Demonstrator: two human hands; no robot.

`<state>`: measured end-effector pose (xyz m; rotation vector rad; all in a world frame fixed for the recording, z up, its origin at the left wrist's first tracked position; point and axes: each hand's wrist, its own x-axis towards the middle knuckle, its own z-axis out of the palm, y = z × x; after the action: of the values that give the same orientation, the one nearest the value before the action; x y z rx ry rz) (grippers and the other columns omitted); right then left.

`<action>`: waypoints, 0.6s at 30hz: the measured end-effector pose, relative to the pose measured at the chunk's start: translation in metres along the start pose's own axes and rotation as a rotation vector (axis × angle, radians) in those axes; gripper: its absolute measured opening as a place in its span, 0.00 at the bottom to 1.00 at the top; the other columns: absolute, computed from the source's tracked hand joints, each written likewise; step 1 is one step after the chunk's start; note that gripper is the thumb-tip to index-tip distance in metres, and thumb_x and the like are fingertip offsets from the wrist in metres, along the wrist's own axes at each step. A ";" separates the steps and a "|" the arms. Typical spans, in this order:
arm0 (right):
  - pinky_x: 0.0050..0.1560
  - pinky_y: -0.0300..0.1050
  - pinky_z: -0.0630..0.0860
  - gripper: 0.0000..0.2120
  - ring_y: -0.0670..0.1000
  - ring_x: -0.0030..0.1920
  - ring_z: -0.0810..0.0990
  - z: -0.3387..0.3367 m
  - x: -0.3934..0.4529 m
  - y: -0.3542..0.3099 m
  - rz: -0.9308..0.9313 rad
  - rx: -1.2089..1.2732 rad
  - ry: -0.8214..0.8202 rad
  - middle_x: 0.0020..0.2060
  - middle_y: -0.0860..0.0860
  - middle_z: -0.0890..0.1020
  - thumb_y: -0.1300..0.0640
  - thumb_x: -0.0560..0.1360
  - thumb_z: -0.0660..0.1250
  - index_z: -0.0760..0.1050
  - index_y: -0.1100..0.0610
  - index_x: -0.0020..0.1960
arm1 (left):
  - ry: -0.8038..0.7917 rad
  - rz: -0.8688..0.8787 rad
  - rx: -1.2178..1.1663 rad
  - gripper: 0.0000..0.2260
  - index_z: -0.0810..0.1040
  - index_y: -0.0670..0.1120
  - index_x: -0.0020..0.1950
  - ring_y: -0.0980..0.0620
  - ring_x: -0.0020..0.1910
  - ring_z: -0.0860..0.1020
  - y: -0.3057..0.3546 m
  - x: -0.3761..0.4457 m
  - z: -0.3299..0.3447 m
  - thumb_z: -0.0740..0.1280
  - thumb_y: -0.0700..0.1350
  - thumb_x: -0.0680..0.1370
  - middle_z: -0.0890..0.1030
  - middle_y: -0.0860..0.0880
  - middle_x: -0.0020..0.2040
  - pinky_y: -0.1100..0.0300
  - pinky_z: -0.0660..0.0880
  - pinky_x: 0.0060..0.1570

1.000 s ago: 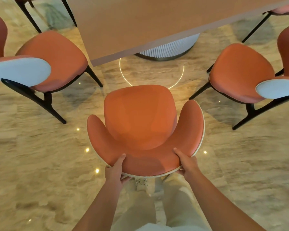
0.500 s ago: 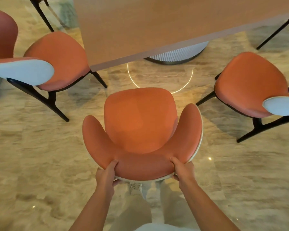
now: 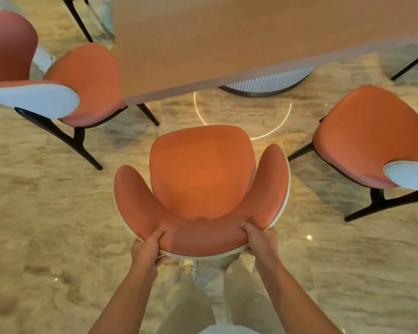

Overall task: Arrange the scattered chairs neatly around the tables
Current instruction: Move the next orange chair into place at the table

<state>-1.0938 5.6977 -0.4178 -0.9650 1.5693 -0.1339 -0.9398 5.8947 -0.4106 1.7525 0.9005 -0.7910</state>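
Head view, looking down: my left hand [image 3: 147, 249] grips the top edge of the chair [image 3: 200, 179] back on its left side, thumb pressed into the orange padding and the other fingers curled under the pale rim. My right hand [image 3: 260, 238] grips the same edge on the right, thumb lying along the padding, fingers wrapped behind and out of sight. Both forearms reach forward from the bottom of the frame, and between them I see my light trousers [image 3: 191, 307] and a pale shoe [image 3: 187, 266] just behind the chair. This chair sits in the middle of the view, seat facing the table [image 3: 251, 39], its curved arms sweeping forward on either side; its front edge is near the table edge but not under it. A thin glowing arc [image 3: 270, 131] on the floor [image 3: 46, 225] shows between the seat and the table's ribbed white base [image 3: 268, 84]. To the left, a second chair [image 3: 85, 83] stands with its seat partly under the table corner, black legs splayed, its pale back shell turned toward me. To the right, a third chair [image 3: 369, 133] stands apart from the table, angled inward, with a pale back shell at the frame edge. Farther right a thin black leg [image 3: 410, 65] shows by the table; I cannot tell what it belongs to. The floor is glossy beige stone with small light reflections.
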 end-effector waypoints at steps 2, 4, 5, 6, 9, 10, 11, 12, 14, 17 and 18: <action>0.48 0.64 0.83 0.09 0.55 0.44 0.84 -0.011 0.012 -0.013 -0.002 -0.021 -0.003 0.41 0.52 0.83 0.60 0.69 0.75 0.75 0.54 0.44 | -0.003 -0.021 -0.009 0.18 0.73 0.38 0.61 0.41 0.47 0.81 -0.004 -0.007 0.015 0.75 0.43 0.76 0.81 0.40 0.51 0.49 0.83 0.29; 0.48 0.61 0.83 0.13 0.54 0.45 0.83 -0.022 0.024 -0.026 0.012 -0.042 -0.011 0.44 0.52 0.82 0.59 0.70 0.75 0.75 0.57 0.50 | -0.021 -0.039 -0.025 0.19 0.72 0.39 0.61 0.41 0.46 0.81 -0.008 -0.014 0.030 0.75 0.44 0.76 0.80 0.42 0.50 0.49 0.83 0.30; 0.46 0.60 0.84 0.15 0.53 0.45 0.83 -0.027 0.030 -0.030 0.010 -0.054 -0.016 0.45 0.52 0.82 0.59 0.70 0.75 0.75 0.59 0.54 | -0.028 -0.051 -0.036 0.19 0.72 0.39 0.61 0.41 0.47 0.82 -0.010 -0.016 0.038 0.75 0.44 0.76 0.80 0.42 0.50 0.49 0.83 0.30; 0.45 0.59 0.84 0.17 0.52 0.44 0.83 -0.032 0.037 -0.034 0.013 -0.069 -0.020 0.45 0.52 0.82 0.59 0.70 0.75 0.75 0.60 0.56 | -0.033 -0.061 -0.050 0.20 0.72 0.38 0.61 0.41 0.49 0.82 -0.014 -0.017 0.045 0.75 0.44 0.76 0.80 0.41 0.52 0.49 0.83 0.29; 0.43 0.56 0.84 0.18 0.52 0.44 0.82 -0.044 0.048 -0.039 0.015 -0.095 -0.038 0.47 0.52 0.82 0.59 0.71 0.75 0.75 0.60 0.59 | -0.046 -0.088 -0.078 0.23 0.73 0.37 0.64 0.38 0.52 0.83 -0.026 -0.017 0.059 0.76 0.45 0.74 0.81 0.39 0.56 0.52 0.82 0.28; 0.43 0.55 0.84 0.18 0.52 0.44 0.82 -0.047 0.051 -0.039 0.016 -0.097 -0.037 0.47 0.52 0.82 0.59 0.71 0.75 0.74 0.59 0.59 | -0.042 -0.092 -0.074 0.24 0.74 0.37 0.64 0.38 0.53 0.83 -0.030 -0.016 0.062 0.77 0.45 0.74 0.81 0.39 0.57 0.52 0.81 0.28; 0.42 0.54 0.83 0.18 0.51 0.44 0.82 -0.050 0.054 -0.039 0.020 -0.095 -0.032 0.47 0.52 0.82 0.59 0.71 0.75 0.75 0.59 0.58 | -0.041 -0.095 -0.067 0.24 0.74 0.37 0.65 0.38 0.53 0.83 -0.035 -0.016 0.064 0.77 0.45 0.74 0.82 0.38 0.57 0.52 0.82 0.28; 0.42 0.54 0.83 0.18 0.52 0.44 0.82 -0.053 0.057 -0.036 0.027 -0.091 -0.027 0.47 0.52 0.82 0.59 0.71 0.75 0.75 0.59 0.58 | -0.037 -0.096 -0.065 0.24 0.74 0.37 0.65 0.38 0.52 0.83 -0.040 -0.015 0.065 0.77 0.45 0.74 0.82 0.38 0.57 0.52 0.82 0.28; 0.43 0.56 0.83 0.18 0.53 0.45 0.82 -0.057 0.062 -0.029 0.047 -0.093 -0.026 0.48 0.54 0.82 0.60 0.70 0.76 0.75 0.59 0.58 | -0.041 -0.100 -0.066 0.23 0.75 0.38 0.64 0.39 0.51 0.83 -0.050 -0.014 0.066 0.77 0.46 0.74 0.83 0.39 0.57 0.50 0.83 0.31; 0.46 0.61 0.83 0.21 0.56 0.46 0.82 -0.060 0.065 -0.016 0.067 -0.121 -0.033 0.49 0.56 0.82 0.58 0.69 0.77 0.74 0.60 0.59 | -0.036 -0.111 -0.074 0.22 0.77 0.41 0.64 0.41 0.50 0.84 -0.062 -0.013 0.065 0.77 0.46 0.74 0.84 0.41 0.54 0.42 0.84 0.43; 0.45 0.60 0.84 0.22 0.56 0.47 0.82 -0.061 0.066 -0.014 0.068 -0.121 -0.037 0.49 0.55 0.82 0.58 0.69 0.77 0.74 0.59 0.60 | -0.035 -0.106 -0.073 0.22 0.77 0.41 0.64 0.41 0.50 0.84 -0.064 -0.014 0.064 0.77 0.47 0.74 0.85 0.41 0.54 0.41 0.83 0.46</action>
<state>-1.1346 5.6208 -0.4441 -1.0007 1.5885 0.0266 -1.0079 5.8472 -0.4486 1.6338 0.9932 -0.8442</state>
